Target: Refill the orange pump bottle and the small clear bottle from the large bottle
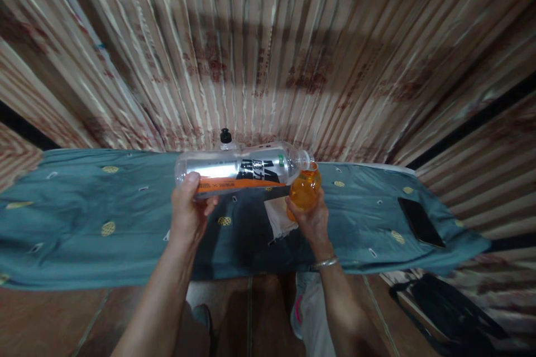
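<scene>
Big bottle, held near-level over the cloth: your left hand is clamped round its base end, your right hand round the orange bottle. Mouths overlap; contact unclear. Risk, judged: either grip slipping could misalign them, causing a spill.

From the middle of the table, the way to twelve o'clock is blocked by the big bottle, a black cap behind it and the curtain. Two o'clock is filled by the orange bottle and the right hand. Entry from six is allowed between the forearms. At nine, room is offered beyond the left hand; at three, room is bounded by the phone.
</scene>
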A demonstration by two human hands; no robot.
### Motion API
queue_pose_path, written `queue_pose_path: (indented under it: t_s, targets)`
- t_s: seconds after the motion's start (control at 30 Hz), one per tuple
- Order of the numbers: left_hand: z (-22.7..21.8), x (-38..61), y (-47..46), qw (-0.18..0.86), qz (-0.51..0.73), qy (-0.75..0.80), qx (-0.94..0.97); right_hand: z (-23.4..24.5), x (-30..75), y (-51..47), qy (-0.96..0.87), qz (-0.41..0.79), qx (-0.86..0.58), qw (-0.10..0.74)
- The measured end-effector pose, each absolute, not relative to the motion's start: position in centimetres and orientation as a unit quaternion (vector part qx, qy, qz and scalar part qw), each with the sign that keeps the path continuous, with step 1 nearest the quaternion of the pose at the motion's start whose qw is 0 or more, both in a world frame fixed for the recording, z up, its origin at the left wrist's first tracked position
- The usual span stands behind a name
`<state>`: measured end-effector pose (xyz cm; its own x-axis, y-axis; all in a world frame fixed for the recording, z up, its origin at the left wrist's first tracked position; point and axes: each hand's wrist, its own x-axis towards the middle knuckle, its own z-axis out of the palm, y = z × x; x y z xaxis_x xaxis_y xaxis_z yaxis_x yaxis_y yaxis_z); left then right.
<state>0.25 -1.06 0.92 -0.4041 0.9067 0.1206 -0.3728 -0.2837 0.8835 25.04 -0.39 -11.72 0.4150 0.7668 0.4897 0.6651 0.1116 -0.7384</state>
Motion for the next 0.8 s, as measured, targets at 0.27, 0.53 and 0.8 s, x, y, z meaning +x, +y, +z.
queue_pose_path:
  t_s: [0.27,0.53,0.8]
  targets:
    - [0.43,0.14,-0.87,0.433,0.73,0.41,0.334,-11.48,24.98,-0.5,-0.529,0.068,-0.676,0.508]
    - [0.64,0.28,-0.9,0.432,0.734,0.402,0.336,-11.41,25.03,-0.45,-0.532,0.072,-0.668,0.515]
    - [0.7,0.38,-0.84,0.433,0.733,0.399,0.34,-11.4,25.11,-0.51,-0.535,0.074,-0.677,0.501]
